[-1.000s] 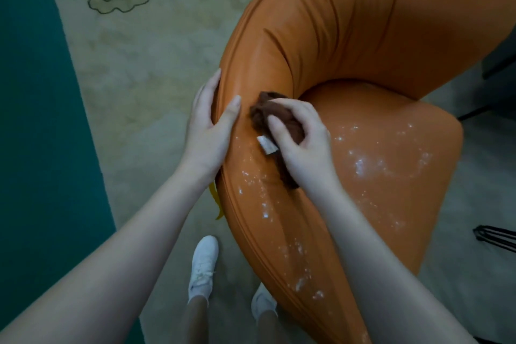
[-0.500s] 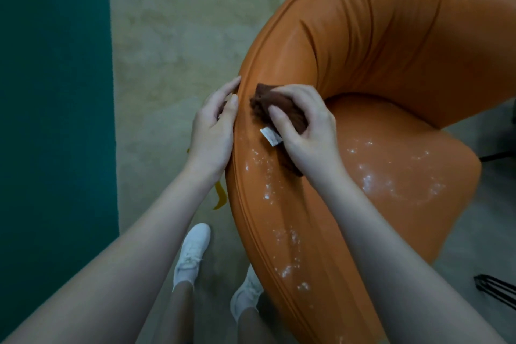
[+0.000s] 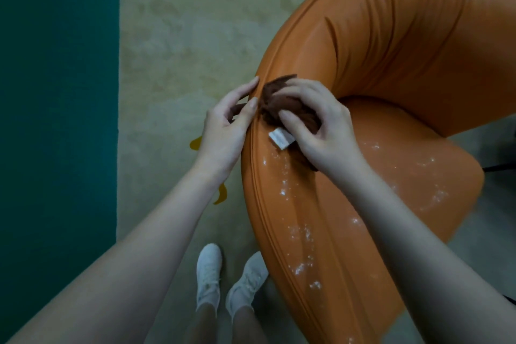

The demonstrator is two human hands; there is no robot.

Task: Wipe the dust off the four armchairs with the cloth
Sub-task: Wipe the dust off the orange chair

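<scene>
At centre frame, on the rounded top of the orange armchair's (image 3: pixel 391 50) arm, sits the brown cloth (image 3: pixel 282 100), bunched into a wad with one pointed corner sticking up toward the top of the frame. A small white label (image 3: pixel 280 139) hangs from its lower edge. The right hand (image 3: pixel 321 131) is clamped on the cloth from above, fingers curled over the wad and thumb pressed into it. The left hand (image 3: pixel 226 131) lies against the outer side of the same arm, just left of the cloth; a dark brown strip of the fabric shows between its thumb and curled fingers, so it pinches that end.

White dust (image 3: pixel 303 234) speckles the arm below the cloth, down toward the bottom of the frame, and more of it is scattered over the seat at right. White sneakers (image 3: pixel 208 274) stand on the beige patterned rug (image 3: pixel 173 50) at lower centre, beside a teal floor band (image 3: pixel 55 92) along the left edge.
</scene>
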